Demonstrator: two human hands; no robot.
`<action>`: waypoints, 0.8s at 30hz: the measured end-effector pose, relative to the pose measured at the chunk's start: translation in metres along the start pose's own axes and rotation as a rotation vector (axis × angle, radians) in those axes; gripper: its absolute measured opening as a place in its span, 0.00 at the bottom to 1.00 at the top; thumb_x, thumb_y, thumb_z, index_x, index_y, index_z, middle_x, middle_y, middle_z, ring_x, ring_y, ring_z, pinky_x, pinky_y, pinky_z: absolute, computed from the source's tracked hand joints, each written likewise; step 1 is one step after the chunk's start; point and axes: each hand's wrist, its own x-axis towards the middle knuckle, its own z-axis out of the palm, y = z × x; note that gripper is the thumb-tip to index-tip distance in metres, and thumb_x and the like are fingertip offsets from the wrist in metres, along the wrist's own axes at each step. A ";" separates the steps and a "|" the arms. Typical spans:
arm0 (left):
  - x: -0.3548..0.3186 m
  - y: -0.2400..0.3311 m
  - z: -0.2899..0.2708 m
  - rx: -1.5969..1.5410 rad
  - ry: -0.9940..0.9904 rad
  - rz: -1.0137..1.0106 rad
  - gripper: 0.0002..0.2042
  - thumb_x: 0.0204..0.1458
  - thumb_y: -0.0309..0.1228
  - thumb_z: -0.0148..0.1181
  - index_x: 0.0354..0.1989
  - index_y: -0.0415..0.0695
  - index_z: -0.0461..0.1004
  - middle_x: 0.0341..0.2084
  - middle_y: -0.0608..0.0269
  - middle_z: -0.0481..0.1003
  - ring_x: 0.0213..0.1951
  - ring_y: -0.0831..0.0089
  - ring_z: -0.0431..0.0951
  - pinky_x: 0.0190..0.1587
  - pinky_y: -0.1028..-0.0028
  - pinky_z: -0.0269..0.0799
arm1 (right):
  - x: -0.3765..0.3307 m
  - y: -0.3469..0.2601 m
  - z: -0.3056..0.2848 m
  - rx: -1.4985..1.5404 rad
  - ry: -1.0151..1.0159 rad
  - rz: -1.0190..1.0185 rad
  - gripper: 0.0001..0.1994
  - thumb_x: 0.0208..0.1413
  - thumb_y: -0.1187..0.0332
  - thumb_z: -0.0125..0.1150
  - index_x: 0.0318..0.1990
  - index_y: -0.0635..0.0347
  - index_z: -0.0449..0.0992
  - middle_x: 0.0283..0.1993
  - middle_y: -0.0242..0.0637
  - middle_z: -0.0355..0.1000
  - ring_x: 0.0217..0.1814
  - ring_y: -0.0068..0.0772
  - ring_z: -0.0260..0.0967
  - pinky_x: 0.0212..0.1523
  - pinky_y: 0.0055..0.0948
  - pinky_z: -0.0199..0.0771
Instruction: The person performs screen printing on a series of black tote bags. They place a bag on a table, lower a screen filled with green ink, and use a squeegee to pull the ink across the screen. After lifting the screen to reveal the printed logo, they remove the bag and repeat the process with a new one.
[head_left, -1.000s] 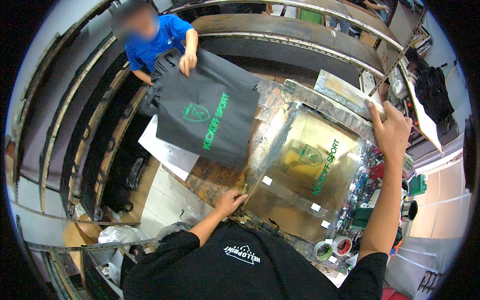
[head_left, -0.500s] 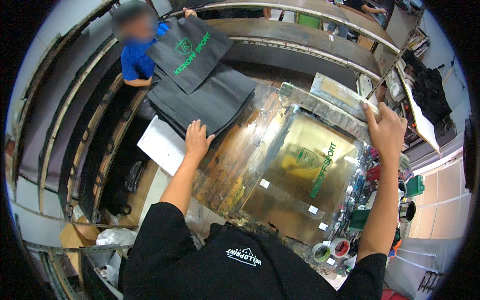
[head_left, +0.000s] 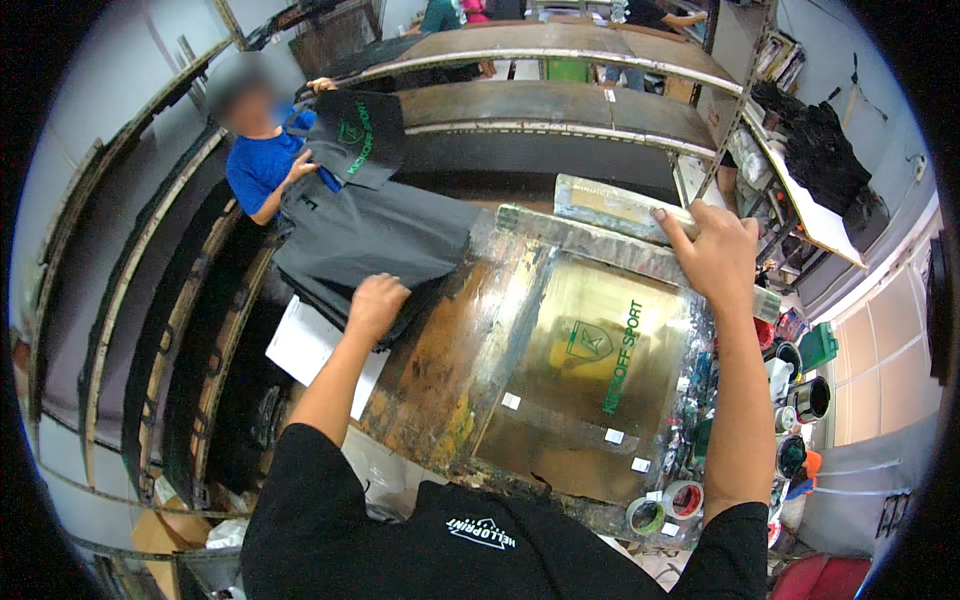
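Since the printed bag (head_left: 355, 145) moved away, exposing grey bags (head_left: 390, 225), my left hand (head_left: 378, 303) has curled at their edge, pinch unclear, while my right hand (head_left: 718, 252) grasps the stained frame (head_left: 610, 205).

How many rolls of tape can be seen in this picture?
2: the green-cored roll near the worktable's near edge, and the red-cored roll just to its right. Others may be hidden.

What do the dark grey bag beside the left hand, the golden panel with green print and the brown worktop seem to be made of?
The dark grey bag looks like matte fabric: it drapes without shine. The golden panel seems plastic film or varnished board, since it mirrors light; which one, I cannot tell. The brown worktop is probably worn wood, stained and streaky.
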 end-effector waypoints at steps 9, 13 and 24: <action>0.040 0.228 0.053 -0.372 -0.402 -0.032 0.04 0.55 0.30 0.55 0.37 0.48 0.72 0.28 0.55 0.77 0.34 0.54 0.81 0.38 0.56 0.77 | -0.001 -0.001 -0.001 0.005 0.029 0.002 0.30 0.61 0.38 0.56 0.26 0.60 0.74 0.27 0.45 0.76 0.36 0.48 0.75 0.45 0.47 0.60; 0.023 0.317 0.106 -0.527 -0.367 -0.112 0.08 0.56 0.32 0.57 0.41 0.47 0.74 0.38 0.49 0.77 0.42 0.50 0.80 0.46 0.52 0.75 | 0.000 -0.002 0.000 -0.010 0.001 0.003 0.30 0.60 0.38 0.57 0.26 0.60 0.74 0.28 0.45 0.76 0.36 0.49 0.74 0.45 0.47 0.60; -0.019 0.322 0.065 -0.425 -0.481 -0.230 0.43 0.55 0.70 0.49 0.70 0.50 0.66 0.73 0.36 0.54 0.72 0.26 0.48 0.69 0.30 0.41 | -0.006 0.000 0.002 -0.005 0.056 -0.025 0.29 0.60 0.37 0.56 0.27 0.57 0.76 0.28 0.43 0.77 0.36 0.46 0.75 0.47 0.48 0.60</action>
